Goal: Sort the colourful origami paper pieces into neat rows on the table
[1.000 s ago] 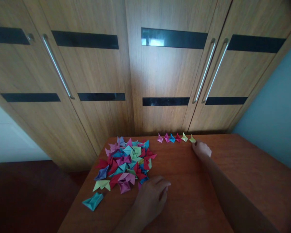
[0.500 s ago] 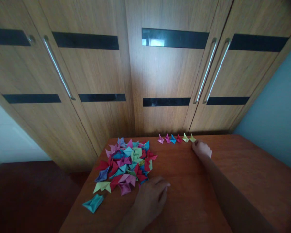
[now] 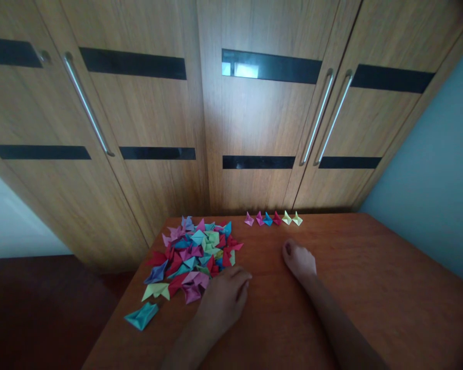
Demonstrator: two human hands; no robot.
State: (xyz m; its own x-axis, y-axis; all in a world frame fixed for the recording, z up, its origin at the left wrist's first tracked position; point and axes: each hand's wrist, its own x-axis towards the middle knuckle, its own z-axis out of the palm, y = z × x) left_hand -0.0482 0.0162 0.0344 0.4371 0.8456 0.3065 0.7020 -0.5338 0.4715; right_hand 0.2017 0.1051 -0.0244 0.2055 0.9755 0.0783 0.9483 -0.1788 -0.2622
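Note:
A pile of folded paper origami pieces (image 3: 191, 252) in pink, red, blue and pale green lies on the left of the wooden table (image 3: 270, 318). My left hand (image 3: 226, 295) hovers or rests at the pile's right front edge, fingers loosely bent and a little apart, with nothing visible in them. Along the back edge stands a short row of origami pieces, pink, blue and red, with a pale yellow origami piece (image 3: 297, 219) at its right end. My right hand (image 3: 300, 261) is just in front of that end, fingers curled closed, nothing showing in them.
One teal origami piece (image 3: 142, 315) lies apart at the table's front left. Behind the table rises a wooden wardrobe (image 3: 250, 118) with long metal handles. A pale blue wall (image 3: 428, 164) borders the right side.
My right hand has left the last yellow origami piece in the row and come back toward me. My left hand has shifted slightly toward the pile. The view has turned a little.

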